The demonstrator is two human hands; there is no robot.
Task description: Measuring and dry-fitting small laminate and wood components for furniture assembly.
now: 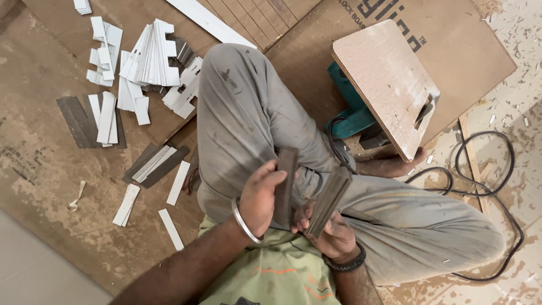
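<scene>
Two hands sit close together over the person's lap. The left hand (pixel 261 197) has its fingers wrapped around one dark strip (pixel 285 186), held upright. The right hand (pixel 333 237), at about four o'clock from the left, grips a stack of dark strips (pixel 329 199) that tilts toward one o'clock. White strips (pixel 148 56) lie in piles on the brown board floor (pixel 45 169) at ten o'clock. A board on a teal saw (pixel 389 85) sits at one o'clock, with a black cable (pixel 497 186) beside it.

grey trousers (pixel 248 113), green shirt (pixel 276 271), silver bangle (pixel 244 223)
</scene>
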